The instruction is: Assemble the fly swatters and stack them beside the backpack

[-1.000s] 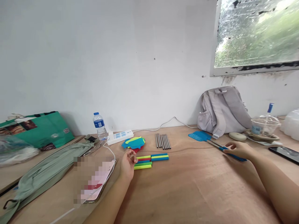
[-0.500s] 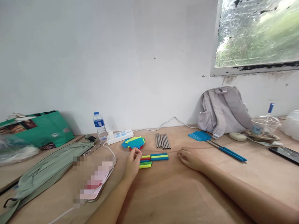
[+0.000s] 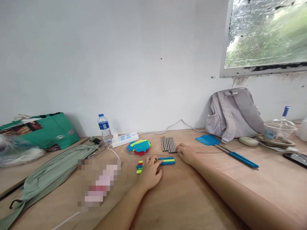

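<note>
My left hand (image 3: 151, 172) lies over a group of coloured handle tubes (image 3: 168, 160), fingers spread and resting on them; they are blue, yellow, green and red, partly covered by the hand. My right hand (image 3: 187, 154) rests on the table with fingers loosely bent. Its fingertips meet the near right end of a row of thin metal tubes (image 3: 169, 145); no tube is lifted. Behind the left hand is a pile of flat fly swatter heads (image 3: 140, 146) in blue, yellow and red.
Right of my hands lie blue fly swatters (image 3: 236, 156) with metal shafts. Farther back are a grey backpack (image 3: 233, 115), a lidded cup (image 3: 279, 131) and a phone (image 3: 296, 158). A power strip (image 3: 125, 139), water bottle (image 3: 104, 127), green bag (image 3: 59, 134) and grey-green cloth (image 3: 52, 172) occupy the left.
My left hand has moved right and opened out over the coloured handles. My right hand has shifted left and away from me to the metal tubes. The view has turned slightly left.
</note>
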A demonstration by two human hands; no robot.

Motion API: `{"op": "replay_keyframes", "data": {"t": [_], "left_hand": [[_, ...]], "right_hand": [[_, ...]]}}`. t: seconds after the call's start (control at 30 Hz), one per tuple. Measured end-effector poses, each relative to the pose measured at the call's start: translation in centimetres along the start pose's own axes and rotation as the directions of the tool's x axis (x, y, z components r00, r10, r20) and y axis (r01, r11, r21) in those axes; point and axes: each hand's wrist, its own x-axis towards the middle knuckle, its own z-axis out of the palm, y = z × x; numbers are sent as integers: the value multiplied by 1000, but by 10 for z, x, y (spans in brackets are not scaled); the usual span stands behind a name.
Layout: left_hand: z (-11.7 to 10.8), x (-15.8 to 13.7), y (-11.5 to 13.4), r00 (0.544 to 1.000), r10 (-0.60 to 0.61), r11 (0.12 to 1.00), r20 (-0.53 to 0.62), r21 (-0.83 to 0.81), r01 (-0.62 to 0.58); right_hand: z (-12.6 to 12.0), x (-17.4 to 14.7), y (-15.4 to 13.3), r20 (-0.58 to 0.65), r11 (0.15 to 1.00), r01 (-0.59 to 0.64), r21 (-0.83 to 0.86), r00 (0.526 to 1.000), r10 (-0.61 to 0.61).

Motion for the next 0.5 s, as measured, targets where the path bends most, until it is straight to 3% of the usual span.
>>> {"op": "replay_keyframes", "data": {"t": [0.5], "left_hand": [[-4,-1,9,992,118,990,37,-83,-114]], "right_hand": [[-6,-1,-3,34,999,38,-7,999,-38]]}}
